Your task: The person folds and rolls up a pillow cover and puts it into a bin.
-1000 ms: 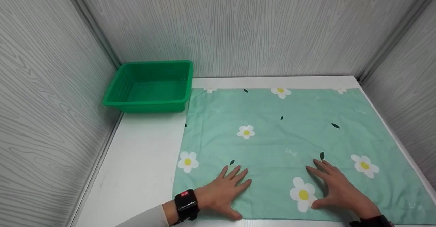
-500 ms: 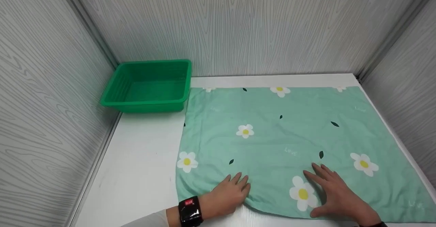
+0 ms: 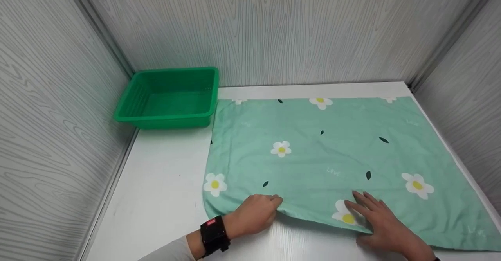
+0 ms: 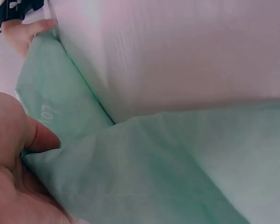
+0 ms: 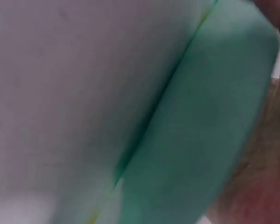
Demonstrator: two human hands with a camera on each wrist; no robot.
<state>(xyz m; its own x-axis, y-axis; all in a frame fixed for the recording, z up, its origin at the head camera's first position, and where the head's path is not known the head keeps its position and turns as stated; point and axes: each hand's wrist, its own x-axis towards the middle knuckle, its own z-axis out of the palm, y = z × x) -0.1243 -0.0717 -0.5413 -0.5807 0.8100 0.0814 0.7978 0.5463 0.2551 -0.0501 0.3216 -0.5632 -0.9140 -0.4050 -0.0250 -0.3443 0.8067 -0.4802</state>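
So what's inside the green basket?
The green basket looks empty: its ribbed floor and far walls show bare. The near wall hides a thin strip of floor just behind it, so that bit cannot be checked.

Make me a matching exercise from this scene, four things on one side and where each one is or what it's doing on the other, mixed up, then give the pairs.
Things:
1. basket
2. cloth
3. left hand
4. right hand

States:
A. lies flat on the cloth near a daisy
B. grips the cloth's near edge
C. stands at the far left corner of the table
D. is spread over the table, near edge lifted

Pairs: 1-C, 2-D, 3-B, 4-A
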